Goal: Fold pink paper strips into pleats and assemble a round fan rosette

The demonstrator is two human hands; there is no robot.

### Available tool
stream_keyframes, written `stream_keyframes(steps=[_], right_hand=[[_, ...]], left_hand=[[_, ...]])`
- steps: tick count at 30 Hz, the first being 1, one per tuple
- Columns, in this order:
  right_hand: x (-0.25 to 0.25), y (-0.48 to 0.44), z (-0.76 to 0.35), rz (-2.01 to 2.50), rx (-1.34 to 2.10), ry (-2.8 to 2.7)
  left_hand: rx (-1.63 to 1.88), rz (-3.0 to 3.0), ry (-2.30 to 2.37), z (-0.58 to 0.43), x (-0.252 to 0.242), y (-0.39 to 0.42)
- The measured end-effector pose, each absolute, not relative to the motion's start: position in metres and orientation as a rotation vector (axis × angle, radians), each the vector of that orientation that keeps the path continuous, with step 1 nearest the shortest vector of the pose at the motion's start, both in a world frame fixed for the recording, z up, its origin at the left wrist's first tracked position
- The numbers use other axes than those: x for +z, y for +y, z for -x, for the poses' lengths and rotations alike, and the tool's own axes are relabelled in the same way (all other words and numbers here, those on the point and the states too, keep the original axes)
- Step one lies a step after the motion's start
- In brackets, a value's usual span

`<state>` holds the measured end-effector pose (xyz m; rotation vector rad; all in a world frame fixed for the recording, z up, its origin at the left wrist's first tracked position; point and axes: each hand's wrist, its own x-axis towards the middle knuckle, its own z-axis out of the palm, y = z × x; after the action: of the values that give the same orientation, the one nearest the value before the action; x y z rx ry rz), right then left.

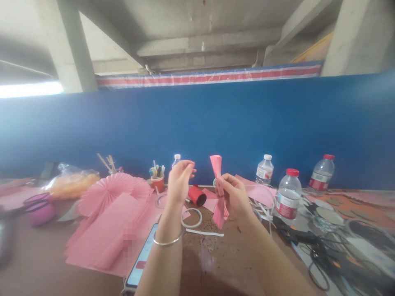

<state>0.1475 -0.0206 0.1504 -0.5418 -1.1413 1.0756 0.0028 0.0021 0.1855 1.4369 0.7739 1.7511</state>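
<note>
My right hand (pixel 233 192) is closed around the middle of a folded pink paper strip (pixel 217 190), held upright above the table. My left hand (pixel 180 179) is raised beside it, fingers curled with the fingertips pinched together; what they hold, if anything, is too small to make out. A silver bangle sits on my left wrist. Below my hands lie a white tape ring (pixel 191 218) and a white strip (pixel 205 233) on the brown table (pixel 46 263).
Pink pleated paper fans (pixel 114 190) and pink sheets (pixel 105 234) lie left, a phone (pixel 142 257) by my left arm. A red roll (pixel 197 195), pen cup (pixel 157 181), three water bottles (pixel 286 199) and black cables (pixel 324 255) stand right. A blue wall runs behind.
</note>
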Motion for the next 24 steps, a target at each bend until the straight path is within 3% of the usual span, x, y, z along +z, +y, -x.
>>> stream_keyframes(steps=[3, 8, 10, 15, 24], right_hand=[[0.152, -0.021, -0.151, 0.462, 1.016, -1.11], [0.147, -0.024, -0.151, 0.359, 0.782, -1.148], [0.145, -0.023, -0.151, 0.283, 0.75, -1.13], [0.143, -0.015, -0.155, 0.207, 0.717, -1.062], [0.146, -0.016, -0.156, 0.156, 0.722, -1.132]], left_hand=[[1.73, -1.456, 0.928, 0.009, 0.18, 0.012], [0.897, -1.685, 0.831, 0.007, 0.173, 0.005], [0.731, -1.633, 0.742, -0.002, 0.172, 0.0], [1.11, -1.346, 0.593, -0.029, 0.175, -0.005], [1.189, -1.192, 0.434, -0.046, 0.173, -0.004]])
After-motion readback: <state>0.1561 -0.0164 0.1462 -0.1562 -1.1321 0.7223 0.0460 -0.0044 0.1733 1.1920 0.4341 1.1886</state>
